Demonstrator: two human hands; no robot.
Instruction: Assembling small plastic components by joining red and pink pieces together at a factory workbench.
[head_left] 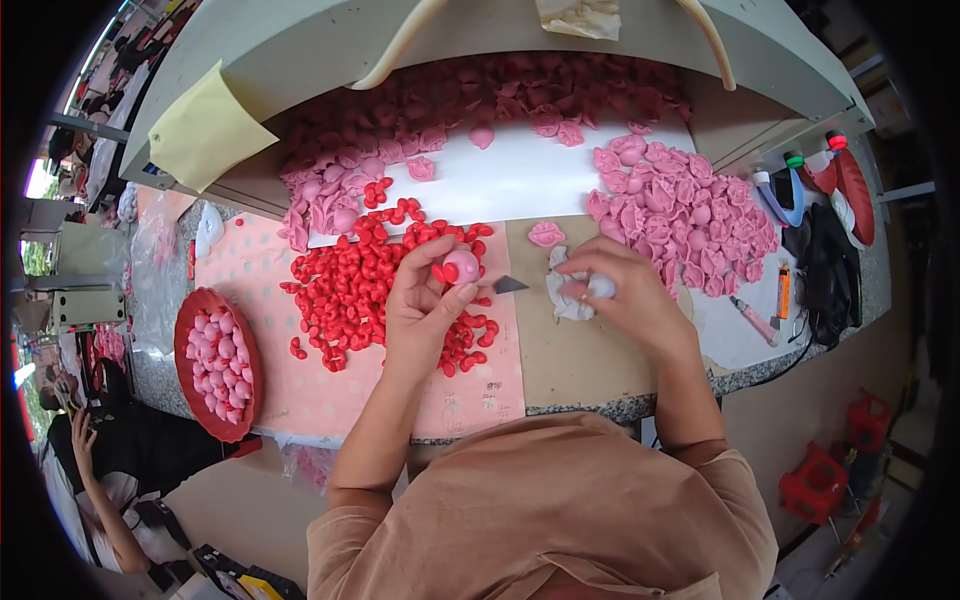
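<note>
My left hand (420,300) is closed around a pink ball-shaped piece (461,266), pinched between thumb and fingers. A small red two-lobed piece (445,272) sits against the ball's left side. Over the brown board, my right hand (630,290) curls round a small white bottle-like thing (602,286), mostly covered by the palm. Just beside those fingertips lies a crumpled white tissue (566,288). Between my hands is a dark pointed blade-like piece (510,284). One pink petal-shaped piece (546,234) rests on the board beyond the tissue.
Red pieces (345,285) are heaped left of centre on pink paper; pink shells (690,215) pile up at right and inside the grey cabinet (480,30). A red basket (250,400) of pink balls stands at far left. An orange-labelled tube (783,290) lies near the right edge.
</note>
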